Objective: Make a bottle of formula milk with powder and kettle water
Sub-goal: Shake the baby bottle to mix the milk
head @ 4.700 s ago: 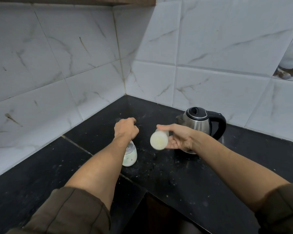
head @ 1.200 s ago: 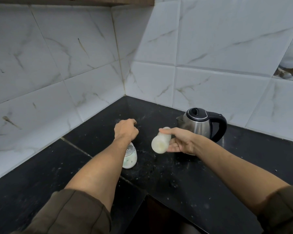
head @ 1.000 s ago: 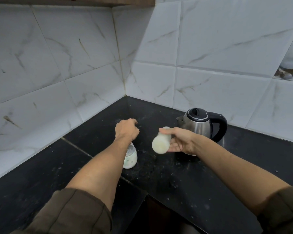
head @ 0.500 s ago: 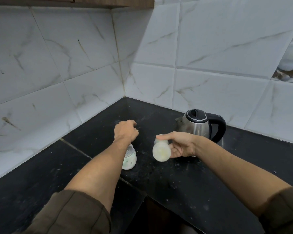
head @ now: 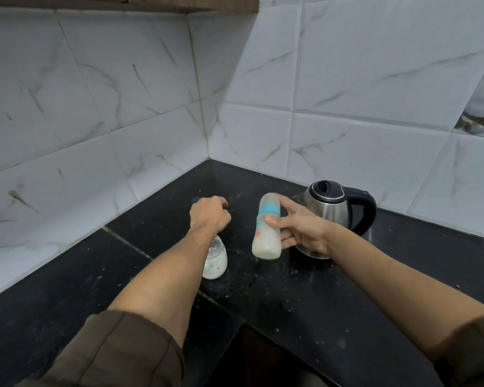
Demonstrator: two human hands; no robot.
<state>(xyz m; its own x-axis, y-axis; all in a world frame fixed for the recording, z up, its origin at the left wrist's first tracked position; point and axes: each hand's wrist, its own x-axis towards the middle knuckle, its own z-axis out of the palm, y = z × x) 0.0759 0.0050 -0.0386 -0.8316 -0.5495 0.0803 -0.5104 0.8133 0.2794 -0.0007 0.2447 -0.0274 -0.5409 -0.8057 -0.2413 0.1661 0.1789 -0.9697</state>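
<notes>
My right hand (head: 302,230) grips a feeding bottle (head: 265,238) full of pale milk, with a teal collar and a capped top. The bottle hangs nearly upright just above the black counter (head: 305,297), top leaning slightly away from me. Behind that hand stands a steel kettle (head: 327,209) with a black lid and handle, lid closed. My left hand (head: 209,216) is a closed fist over the counter, with nothing visible in it. Under its wrist stands a small clear jar (head: 215,263) holding white powder, partly hidden by my forearm.
White marble-look tiles (head: 151,121) wall the corner at the left and back. Powder specks are scattered over the counter. The counter's front edge (head: 235,311) cuts in between my arms, with dark space below. A wooden cabinet underside (head: 193,2) is overhead.
The bottle in my right hand has swung from lying tipped with its base toward me to nearly upright, cap up. My left fist has stayed in place.
</notes>
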